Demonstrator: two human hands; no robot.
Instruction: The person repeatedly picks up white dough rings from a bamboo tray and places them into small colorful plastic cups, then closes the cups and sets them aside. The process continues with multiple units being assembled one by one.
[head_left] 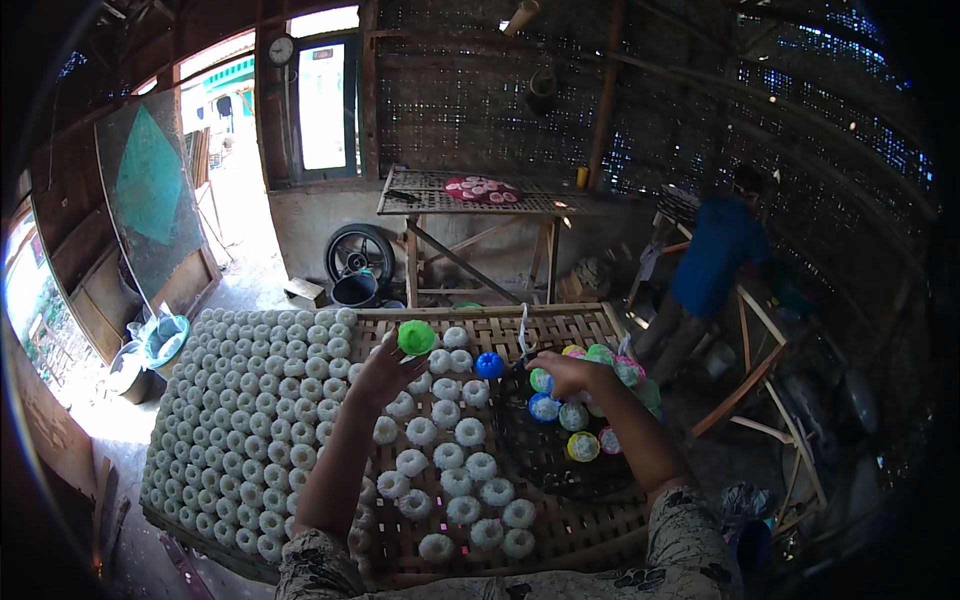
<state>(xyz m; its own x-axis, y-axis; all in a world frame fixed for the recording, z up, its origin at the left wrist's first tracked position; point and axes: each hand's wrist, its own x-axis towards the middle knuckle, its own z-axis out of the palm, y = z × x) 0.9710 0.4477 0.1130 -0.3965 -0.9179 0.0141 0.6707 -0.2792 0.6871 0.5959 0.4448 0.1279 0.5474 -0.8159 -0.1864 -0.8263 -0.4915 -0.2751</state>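
Observation:
My left hand (pixel 382 372) holds a bright green fluted mold (pixel 415 338) at its fingertips, over the rows of white rings. My right hand (pixel 567 374) reaches in from the right with bent fingers pointing left and nothing visible in them. Just beneath it lies a cluster of coloured molds (pixel 582 446) filled with something white, on a dark round tray (pixel 530 455). Part of that cluster is hidden by my right hand and forearm. A blue mold (pixel 489 365) sits between my hands, beside several white ring-shaped pieces (pixel 445 412).
The woven bamboo rack (pixel 590 545) carries dense rows of white rings (pixel 235 420) on its left side. Behind it stands another table (pixel 425 205) with a red tray (pixel 470 181). A person in blue (pixel 715 250) bends at the right. Buckets (pixel 165 340) stand by the doorway.

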